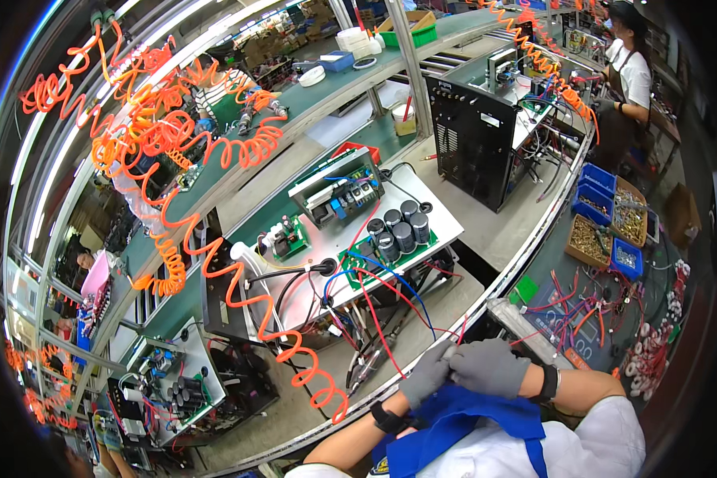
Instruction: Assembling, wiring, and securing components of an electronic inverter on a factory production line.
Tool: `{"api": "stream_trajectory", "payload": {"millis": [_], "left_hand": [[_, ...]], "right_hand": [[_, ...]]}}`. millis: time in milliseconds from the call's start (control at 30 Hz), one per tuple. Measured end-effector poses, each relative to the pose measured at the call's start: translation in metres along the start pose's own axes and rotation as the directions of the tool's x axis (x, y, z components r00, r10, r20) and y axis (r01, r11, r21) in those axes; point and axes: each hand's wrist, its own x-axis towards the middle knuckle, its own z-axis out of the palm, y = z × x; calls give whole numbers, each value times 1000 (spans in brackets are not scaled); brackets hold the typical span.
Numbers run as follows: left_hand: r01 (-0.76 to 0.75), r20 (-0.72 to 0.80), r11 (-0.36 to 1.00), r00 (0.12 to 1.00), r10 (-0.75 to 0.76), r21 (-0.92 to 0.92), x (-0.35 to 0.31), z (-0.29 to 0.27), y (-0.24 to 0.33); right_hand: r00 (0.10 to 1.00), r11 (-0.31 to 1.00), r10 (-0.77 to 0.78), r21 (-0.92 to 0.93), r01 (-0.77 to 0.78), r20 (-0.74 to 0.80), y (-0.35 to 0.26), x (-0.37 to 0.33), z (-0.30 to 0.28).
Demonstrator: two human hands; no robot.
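Observation:
Both my hands wear grey gloves and meet close in front of my chest, at the near edge of the line. My left hand (427, 374) is closed, with a red wire (373, 315) running down to it from the open unit. My right hand (488, 368) is closed against it, its fingertips pinched where red wire shows; the exact wire end is hidden. Ahead lies the open unit's white metal plate (446, 213), carrying a green circuit board with several black capacitors (402, 233) and a power board (346, 199). A blue wire (410, 288) hangs from it near my hands.
Coiled orange air hoses (243, 299) hang down at the left. A tall black cabinet (472, 143) stands farther along the line. Right of me, a bench holds blue bins (593, 199), boxes of fasteners (588, 239) and loose wires (589, 307). A co-worker (631, 72) stands far right.

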Motion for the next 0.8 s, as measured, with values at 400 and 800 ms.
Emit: {"api": "stream_trajectory", "payload": {"millis": [400, 800], "left_hand": [[-39, -255, 983, 963, 84, 177, -8, -6, -10], [155, -182, 984, 969, -168, -82, -7, -9, 43]], "right_hand": [[991, 993, -85, -75, 93, 107, 5, 16, -20], [972, 984, -159, 49, 170, -172, 32, 10, -34]]}}
